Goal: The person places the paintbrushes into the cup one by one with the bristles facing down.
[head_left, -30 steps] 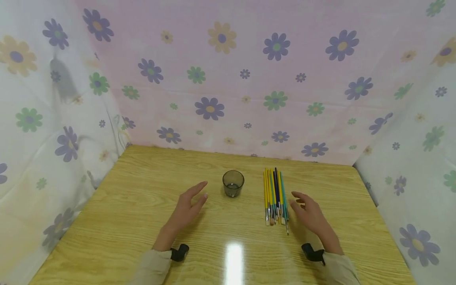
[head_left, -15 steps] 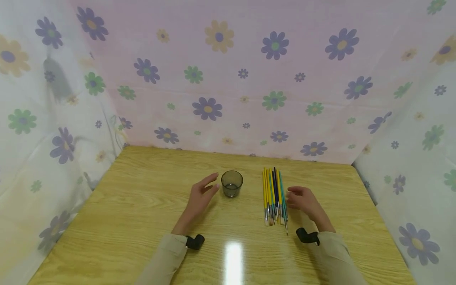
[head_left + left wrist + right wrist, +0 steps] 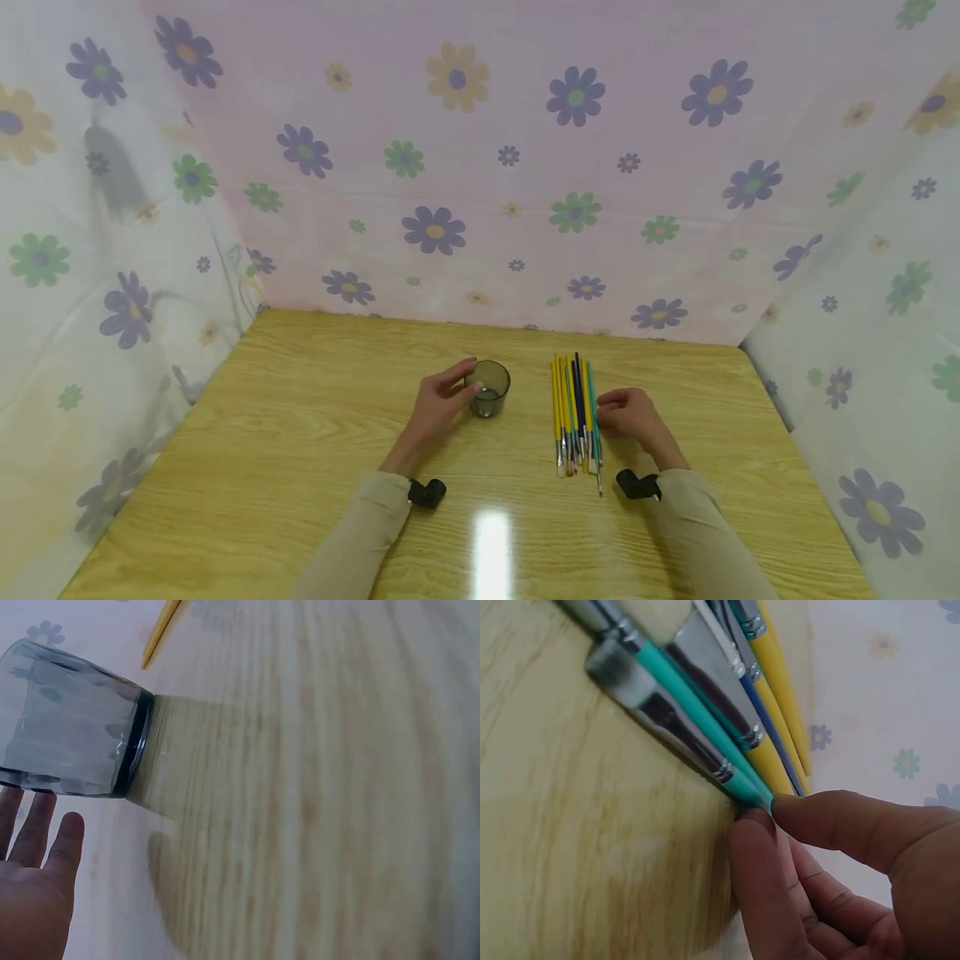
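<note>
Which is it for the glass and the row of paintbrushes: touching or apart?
Apart. The head view shows it plainly: a bare strip of table lies between the glass and the paintbrushes.

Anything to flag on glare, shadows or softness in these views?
Head: white glare on the glossy wood-grain tabletop, bottom centre; left wrist: a shadow beside the smoky-grey glass tumbler, wood grain soft toward the right; right wrist: the foremost teal-handled, flat-tipped paintbrush looks blurred at its tip.
</note>
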Demonstrator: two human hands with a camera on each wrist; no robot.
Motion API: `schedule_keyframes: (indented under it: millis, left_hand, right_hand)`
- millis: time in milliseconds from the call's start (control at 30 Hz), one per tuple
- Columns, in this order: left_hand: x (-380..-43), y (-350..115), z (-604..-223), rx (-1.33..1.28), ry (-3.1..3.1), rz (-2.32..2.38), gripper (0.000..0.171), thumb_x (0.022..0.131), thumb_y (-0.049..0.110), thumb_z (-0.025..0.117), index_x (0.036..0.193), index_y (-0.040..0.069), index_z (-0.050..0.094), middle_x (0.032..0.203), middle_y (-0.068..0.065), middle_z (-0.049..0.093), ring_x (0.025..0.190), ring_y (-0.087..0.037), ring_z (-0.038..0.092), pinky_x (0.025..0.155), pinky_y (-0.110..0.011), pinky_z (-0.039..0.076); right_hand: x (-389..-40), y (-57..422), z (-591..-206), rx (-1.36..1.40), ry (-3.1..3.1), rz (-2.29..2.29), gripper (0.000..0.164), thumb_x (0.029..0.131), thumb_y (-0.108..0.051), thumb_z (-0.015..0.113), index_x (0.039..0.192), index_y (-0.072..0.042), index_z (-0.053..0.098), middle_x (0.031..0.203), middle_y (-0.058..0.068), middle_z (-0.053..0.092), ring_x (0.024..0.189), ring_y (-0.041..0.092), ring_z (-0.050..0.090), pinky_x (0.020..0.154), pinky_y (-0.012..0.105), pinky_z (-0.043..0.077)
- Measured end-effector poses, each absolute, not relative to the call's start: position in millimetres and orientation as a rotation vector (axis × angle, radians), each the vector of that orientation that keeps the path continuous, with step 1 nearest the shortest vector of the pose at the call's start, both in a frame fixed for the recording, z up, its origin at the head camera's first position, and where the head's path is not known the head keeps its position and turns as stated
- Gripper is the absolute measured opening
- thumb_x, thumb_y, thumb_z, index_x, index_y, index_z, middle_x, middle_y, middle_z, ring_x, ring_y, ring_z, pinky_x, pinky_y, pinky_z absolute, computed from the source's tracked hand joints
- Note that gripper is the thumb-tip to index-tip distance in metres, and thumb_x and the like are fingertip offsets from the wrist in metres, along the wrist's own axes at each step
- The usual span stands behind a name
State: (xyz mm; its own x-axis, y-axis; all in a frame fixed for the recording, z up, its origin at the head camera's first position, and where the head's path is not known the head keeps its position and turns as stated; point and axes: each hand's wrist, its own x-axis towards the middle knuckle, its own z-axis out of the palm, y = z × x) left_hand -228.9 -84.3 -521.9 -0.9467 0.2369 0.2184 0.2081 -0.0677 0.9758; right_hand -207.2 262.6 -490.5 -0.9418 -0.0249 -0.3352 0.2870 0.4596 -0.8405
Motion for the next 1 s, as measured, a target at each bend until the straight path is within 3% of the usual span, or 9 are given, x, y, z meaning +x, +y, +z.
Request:
schedule_keyframes:
  millis: [267, 567, 733, 1000]
  left_hand:
    - [-231.7, -80.6, -526.0, 0.497, 2.100, 2.248, 0.048, 0.094, -0.002, 0.070, 0.139, -0.010, 0.056, 0.148, -0.024, 0.053, 0.139, -0.040, 0.048, 0.114, -0.050, 0.041]
    - [-233.0, -81.2, -523.3, 0.433, 2.075, 2.228, 0.050, 0.093, 0.003, 0.074, 0.139, -0.007, 0.058, 0.145, -0.026, 0.054, 0.136, -0.038, 0.053, 0.112, -0.042, 0.046]
    - [-234.6, -82.2, -520.8, 0.416, 2.079, 2.190, 0.051, 0.093, 0.007, 0.075, 0.140, -0.005, 0.058, 0.146, -0.019, 0.056, 0.136, -0.033, 0.053, 0.111, -0.037, 0.047]
    - [-233.7, -85.2, -517.4, 0.422, 2.110, 2.143, 0.049, 0.094, 0.009, 0.074, 0.140, -0.001, 0.060, 0.146, -0.017, 0.057, 0.134, -0.034, 0.055, 0.112, -0.039, 0.046]
  right_hand:
    - [-209.1, 261.0, -495.0, 0.244, 2.467, -1.429, 0.033, 0.094, -0.001, 0.066, 0.123, 0.014, 0.061, 0.104, 0.023, 0.068, 0.079, 0.017, 0.068, 0.069, 0.035, 0.063]
    - [-211.8, 262.9, -494.2, 0.267, 2.524, -1.378, 0.034, 0.090, -0.001, 0.068, 0.120, 0.013, 0.063, 0.101, 0.022, 0.070, 0.076, 0.017, 0.068, 0.067, 0.034, 0.062]
    - [-214.0, 263.7, -492.0, 0.258, 2.576, -1.346, 0.033, 0.089, 0.000, 0.068, 0.118, 0.014, 0.063, 0.099, 0.023, 0.069, 0.076, 0.019, 0.068, 0.066, 0.034, 0.061]
    - [-221.7, 261.1, -499.3, 0.236, 2.685, -1.272, 0.033, 0.092, -0.007, 0.073, 0.116, 0.013, 0.064, 0.101, 0.023, 0.069, 0.077, 0.021, 0.068, 0.065, 0.033, 0.059]
